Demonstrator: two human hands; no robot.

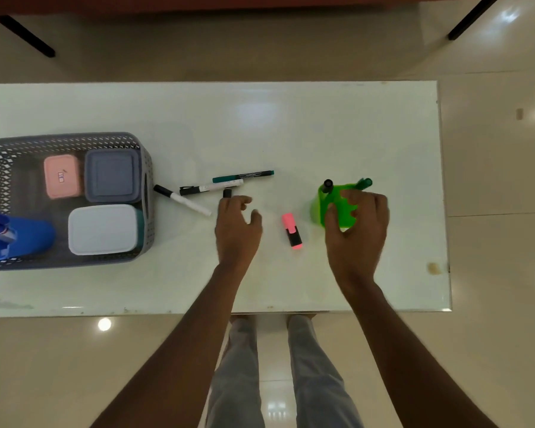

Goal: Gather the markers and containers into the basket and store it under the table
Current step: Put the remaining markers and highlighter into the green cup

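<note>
While three lidded boxes already sit in the basket at the left end of the bench, the gathering step is only partly done. A green marker and two white markers lie just right of the basket. A pink highlighter lies between the hands, and a green cup stands further right with two marker tops poking out.

The right hand has its grip curled round the green cup. The left hand has its grip apart, loosely bent and holding nothing. Its index finger is beside a short black piece, and I cannot tell whether they touch.

Next, I judge, the cup should travel upright to the basket so its markers stay in. A blue object in the basket is cut off at the frame edge, and the space under the bench is hidden.
</note>
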